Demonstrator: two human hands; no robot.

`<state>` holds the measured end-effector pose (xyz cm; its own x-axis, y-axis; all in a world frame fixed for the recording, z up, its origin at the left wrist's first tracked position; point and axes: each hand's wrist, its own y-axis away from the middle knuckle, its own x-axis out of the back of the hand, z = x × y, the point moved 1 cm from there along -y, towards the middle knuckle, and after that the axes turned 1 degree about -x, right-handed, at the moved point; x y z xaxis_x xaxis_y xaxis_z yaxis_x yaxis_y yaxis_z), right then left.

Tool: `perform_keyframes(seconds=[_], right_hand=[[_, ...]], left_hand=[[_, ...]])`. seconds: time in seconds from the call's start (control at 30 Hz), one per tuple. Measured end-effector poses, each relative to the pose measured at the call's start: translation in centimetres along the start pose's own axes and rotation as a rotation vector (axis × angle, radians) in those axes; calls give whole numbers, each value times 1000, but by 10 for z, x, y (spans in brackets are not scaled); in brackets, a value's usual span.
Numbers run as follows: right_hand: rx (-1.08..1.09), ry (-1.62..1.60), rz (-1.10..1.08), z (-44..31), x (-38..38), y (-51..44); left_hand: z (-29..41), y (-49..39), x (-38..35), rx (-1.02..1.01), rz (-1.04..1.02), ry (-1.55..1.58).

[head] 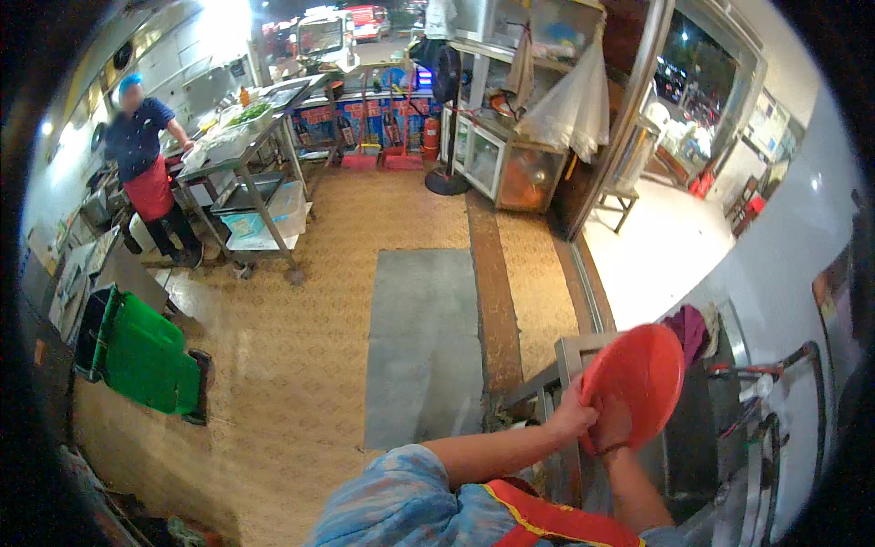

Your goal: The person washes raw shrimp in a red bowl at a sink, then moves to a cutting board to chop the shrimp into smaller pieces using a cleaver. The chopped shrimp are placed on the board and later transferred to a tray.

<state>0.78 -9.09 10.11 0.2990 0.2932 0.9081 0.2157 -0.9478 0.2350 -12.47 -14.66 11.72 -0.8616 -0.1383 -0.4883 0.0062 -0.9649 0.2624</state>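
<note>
A red plastic basin (642,369) is held tilted over a metal-framed washing station at the right, its hollow side towards me. My left hand (576,414) grips the basin's rim on the near left side. Inside it, my right hand (610,422) lies against the inner wall. That hand is blurred, so its finger positions and anything under it are unclear. A purple cloth (687,331) rests just behind the basin, near the wall.
Black hoses and taps (772,376) line the right wall. A grey mat (424,342) lies on the patterned floor. A green wheeled bin (147,355) stands left. Farther back, a co-worker (147,164) stands at a steel table (236,161). A pedestal fan (448,181) stands near glass-fronted cabinets (482,154).
</note>
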Motion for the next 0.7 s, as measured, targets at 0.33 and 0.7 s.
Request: perform_keyframes(seconds=[0.33, 0.7], right_hand=[[143, 234, 189, -43, -1, 31], [-104, 208, 185, -25, 6, -2]], left_hand=[[-69, -51, 19, -167, -78, 12], [-90, -82, 46, -45, -412, 547]])
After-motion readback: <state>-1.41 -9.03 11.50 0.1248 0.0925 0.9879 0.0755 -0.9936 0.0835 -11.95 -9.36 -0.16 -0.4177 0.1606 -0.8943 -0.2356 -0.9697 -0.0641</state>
